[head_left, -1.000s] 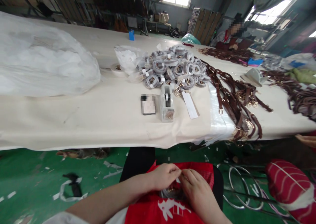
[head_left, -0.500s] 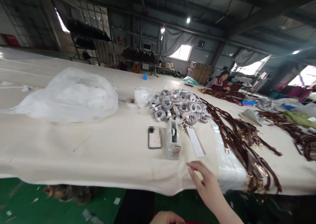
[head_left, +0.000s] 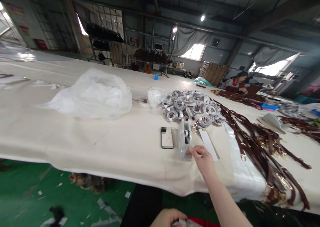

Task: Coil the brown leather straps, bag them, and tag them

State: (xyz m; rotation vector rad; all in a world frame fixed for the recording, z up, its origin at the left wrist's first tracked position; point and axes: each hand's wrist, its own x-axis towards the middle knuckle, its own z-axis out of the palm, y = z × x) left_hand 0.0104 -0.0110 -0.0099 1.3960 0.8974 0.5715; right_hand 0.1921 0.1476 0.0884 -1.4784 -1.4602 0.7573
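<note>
My right hand (head_left: 204,159) reaches over the table edge, with thumb and forefinger pinched together at the front end of a pale tape dispenser (head_left: 185,141). Whatever sits between those fingertips is too small to make out. Low in the view, my left hand (head_left: 168,217) is closed around a grey plastic-wrapped bundle (head_left: 182,223), partly cut off by the frame's bottom edge. Left of the dispenser lies a small flat blurred item (head_left: 167,137). A white card strip (head_left: 209,145) is just right of it. Behind stands a heap of grey wrapped coils (head_left: 191,107).
Brown straps (head_left: 260,137) with gold clips spread over the right side. A large clear plastic bag (head_left: 100,95) rests on the left of the cream-covered table (head_left: 112,137). A tape roll (head_left: 143,102) is behind. A person (head_left: 236,81) sits at the far right.
My right hand has moved forward and left to the dispenser's front, its fingers coming together. The view has swung left. More of the grey bundle in my left hand shows.
</note>
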